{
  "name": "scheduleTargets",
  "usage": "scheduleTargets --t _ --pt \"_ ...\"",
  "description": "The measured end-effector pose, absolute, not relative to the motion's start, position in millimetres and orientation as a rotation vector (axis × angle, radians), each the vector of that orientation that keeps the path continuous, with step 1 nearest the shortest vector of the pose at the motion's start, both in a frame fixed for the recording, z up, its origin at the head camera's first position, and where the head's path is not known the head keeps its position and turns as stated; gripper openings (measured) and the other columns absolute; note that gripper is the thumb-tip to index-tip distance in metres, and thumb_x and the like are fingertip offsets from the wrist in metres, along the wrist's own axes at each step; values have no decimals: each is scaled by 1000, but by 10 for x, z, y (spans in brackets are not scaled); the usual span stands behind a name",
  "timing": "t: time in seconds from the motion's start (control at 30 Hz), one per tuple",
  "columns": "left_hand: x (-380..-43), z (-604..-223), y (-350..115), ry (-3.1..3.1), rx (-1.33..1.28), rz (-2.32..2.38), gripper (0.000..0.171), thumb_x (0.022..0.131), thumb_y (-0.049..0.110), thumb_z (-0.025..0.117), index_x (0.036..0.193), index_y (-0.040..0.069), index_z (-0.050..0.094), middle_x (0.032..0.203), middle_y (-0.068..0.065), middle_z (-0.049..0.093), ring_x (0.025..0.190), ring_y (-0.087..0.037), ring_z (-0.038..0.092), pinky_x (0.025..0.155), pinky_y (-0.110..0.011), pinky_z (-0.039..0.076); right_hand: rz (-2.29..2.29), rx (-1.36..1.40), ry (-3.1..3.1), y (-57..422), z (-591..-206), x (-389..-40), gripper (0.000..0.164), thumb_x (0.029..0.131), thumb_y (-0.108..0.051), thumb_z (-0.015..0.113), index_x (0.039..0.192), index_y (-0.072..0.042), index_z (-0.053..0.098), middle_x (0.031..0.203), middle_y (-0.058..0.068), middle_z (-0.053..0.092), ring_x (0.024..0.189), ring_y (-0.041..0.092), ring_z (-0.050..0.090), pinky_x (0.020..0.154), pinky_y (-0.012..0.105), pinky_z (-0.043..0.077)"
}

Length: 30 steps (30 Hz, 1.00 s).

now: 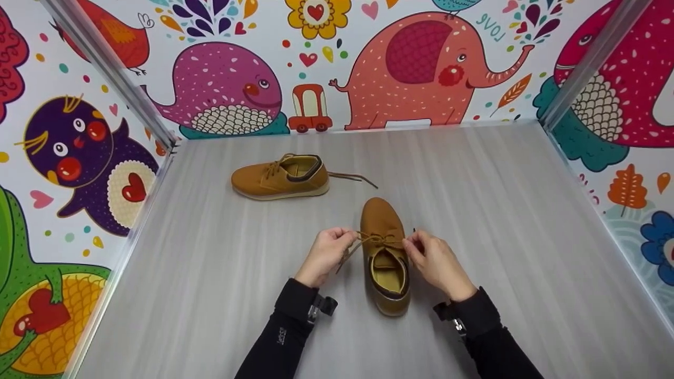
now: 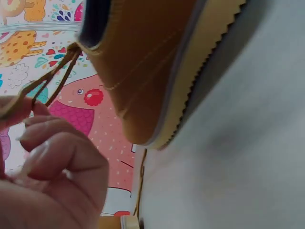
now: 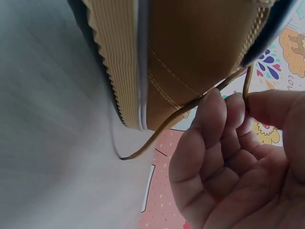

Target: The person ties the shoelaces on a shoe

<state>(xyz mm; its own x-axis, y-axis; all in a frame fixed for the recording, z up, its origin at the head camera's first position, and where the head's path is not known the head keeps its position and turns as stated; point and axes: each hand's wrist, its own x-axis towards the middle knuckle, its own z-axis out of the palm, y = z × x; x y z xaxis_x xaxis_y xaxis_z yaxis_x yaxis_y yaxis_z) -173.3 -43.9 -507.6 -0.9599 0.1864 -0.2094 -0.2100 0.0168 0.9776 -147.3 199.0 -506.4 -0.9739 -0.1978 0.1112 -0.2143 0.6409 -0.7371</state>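
A tan lace-up shoe (image 1: 383, 216) stands upright on the floor between both hands, toe pointing away. On its left side my left hand (image 1: 327, 252) pinches a brown shoelace (image 2: 47, 78), drawn out from the lacing, with a loose end hanging below the fingers. My right hand (image 1: 434, 260) pinches lace on the opposite side between thumb and fingertips. In the right wrist view a free lace end (image 3: 164, 125) trails past those fingers toward the floor. A crossed knot with loops lies over the tongue, in front of the shoe's opening.
A second tan shoe (image 1: 279, 179) lies farther back to the left, toe leftward, its laces (image 1: 353, 176) stretching right over the grey wood-patterned floor (image 1: 474, 184). Printed cartoon panels (image 1: 316, 63) with metal edge strips (image 1: 116, 73) enclose the back and sides.
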Motion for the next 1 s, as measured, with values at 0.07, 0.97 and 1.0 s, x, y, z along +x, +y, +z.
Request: scheduleTargets --t 0.07,0.97,1.0 --pt "-1743 -5091 -433 2046 2 1958 17 93 14 62 87 -2 66 62 5 46 50 -6 37 46 -21 30 1297 357 -2841 1990 -5064 -1468 17 102 -23 59 89 -13 62 69 -7 54 62 11 51 59 29 42" --pt "-1755 -5102 -365 2137 -9 2124 15 98 3 58 84 -1 60 70 2 52 63 -10 45 57 -22 35 1589 276 -2772 2061 -4997 -1495 23 100 -27 60 88 -9 68 70 9 61 65 34 60 54 26 43" --pt "-1740 -5113 -380 2136 -22 2152 15 98 2 58 84 -2 60 70 1 51 63 -10 45 57 -22 35 1599 269 -2764 2062 -4998 -1497 23 100 -26 61 88 -9 68 70 9 61 65 34 60 54 26 43"
